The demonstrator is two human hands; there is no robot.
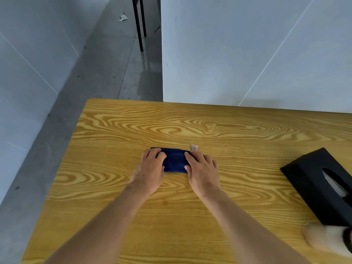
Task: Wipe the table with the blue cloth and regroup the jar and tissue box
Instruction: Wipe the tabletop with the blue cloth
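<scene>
A folded dark blue cloth (174,160) lies flat near the middle of the wooden table (228,130). My left hand (150,171) rests on its left end, fingers curled over the edge. My right hand (202,171) presses on its right end, thumb at the near edge. A small white label (194,147) sticks out at the cloth's far right corner. A black tissue box (312,180) sits at the right edge of the table, slot facing up. A blurred pale jar (323,239) shows at the bottom right, just in front of the box.
The table's left edge drops to a grey concrete floor (106,73). White wall panels (247,54) stand behind the far edge of the table. Black furniture legs (140,23) and a scrap of paper (123,17) are on the floor far back.
</scene>
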